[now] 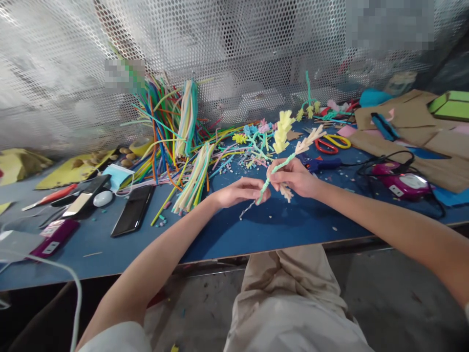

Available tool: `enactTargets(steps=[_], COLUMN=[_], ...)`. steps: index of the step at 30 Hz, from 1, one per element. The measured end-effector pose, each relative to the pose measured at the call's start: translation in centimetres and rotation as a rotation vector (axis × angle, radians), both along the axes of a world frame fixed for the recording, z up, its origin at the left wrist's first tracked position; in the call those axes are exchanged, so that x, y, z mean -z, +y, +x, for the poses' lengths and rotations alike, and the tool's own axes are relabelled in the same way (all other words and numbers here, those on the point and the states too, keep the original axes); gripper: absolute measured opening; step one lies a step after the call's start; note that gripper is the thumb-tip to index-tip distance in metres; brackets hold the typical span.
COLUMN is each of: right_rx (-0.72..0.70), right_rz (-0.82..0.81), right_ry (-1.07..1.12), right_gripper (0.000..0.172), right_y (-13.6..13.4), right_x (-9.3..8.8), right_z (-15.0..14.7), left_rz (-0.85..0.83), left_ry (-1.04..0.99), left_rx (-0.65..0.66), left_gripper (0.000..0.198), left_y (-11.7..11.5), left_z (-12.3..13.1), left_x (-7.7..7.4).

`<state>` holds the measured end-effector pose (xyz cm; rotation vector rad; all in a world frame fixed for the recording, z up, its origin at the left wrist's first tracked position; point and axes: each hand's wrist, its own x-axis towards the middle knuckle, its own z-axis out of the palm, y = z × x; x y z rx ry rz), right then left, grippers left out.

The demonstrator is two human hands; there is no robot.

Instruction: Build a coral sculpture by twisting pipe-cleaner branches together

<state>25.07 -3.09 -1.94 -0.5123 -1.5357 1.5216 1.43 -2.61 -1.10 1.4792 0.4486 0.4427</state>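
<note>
Between my two hands is a pipe-cleaner flower stem (276,169), light green and twisted, held at a slant above the blue table. My right hand (293,177) is closed round its upper part, just below a pale peach sprig (307,141) and a yellow sprig (283,132). A second peach piece (286,194) pokes out beneath that hand. Lower on the stem, my left hand (244,191) pinches it with thumb and fingers. From the bottom end a thin bare twisted wire (248,211) sticks out. Parts of the fingertips are hidden behind the stem.
Pipe-cleaner bundles (194,178) lie left of my hands. Red-and-yellow scissors (332,143), a blue glue gun (322,164) and a purple corded device (401,181) are at right. A phone (132,211) lies left. A perforated metal panel (242,58) rises behind the table (220,239).
</note>
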Motion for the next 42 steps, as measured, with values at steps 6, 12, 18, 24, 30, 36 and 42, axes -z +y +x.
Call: enactTargets(steps=[6, 12, 18, 24, 30, 36, 42], right_rx=[-0.041, 0.016, 0.264, 0.516, 0.641, 0.645, 0.544], right_rz=[-0.052, 0.012, 0.215, 0.445, 0.518, 0.535, 0.372], right_ry=[-0.045, -0.167, -0.273, -0.426, -0.499, -0.452, -0.313], right_gripper=[0.022, 0.02, 0.021, 0.041, 0.041, 0.038, 0.031], right_y=[-0.1, -0.1, -0.5, -0.5, -0.6, -0.6, 0.0], right_x=[-0.1, -0.3, -2.0, -1.5, -0.7, -0.9, -1.1], right_z=[0.0, 0.2, 0.3, 0.0, -0.5, -0.6, -0.2], left_rz=[-0.01, 0.163, 0.439, 1.017, 1.213, 1.204, 0.832], left_ry=[0.042, 0.166, 0.245, 0.569, 0.752, 0.711, 0.307], left_rx=[-0.002, 0.022, -0.223, -0.62, -0.834, -0.844, -0.479], left_gripper=[0.042, 0.041, 0.045, 0.025, 0.015, 0.019, 0.032], left_y=[-0.1, 0.2, 0.4, -0.5, -1.9, -1.6, 0.3], left_z=[0.1, 0.1, 0.4, 1.1, 2.0, 1.7, 0.4], left_x=[0.5, 0.0, -0.2, -0.6, -0.9, -0.6, -0.9])
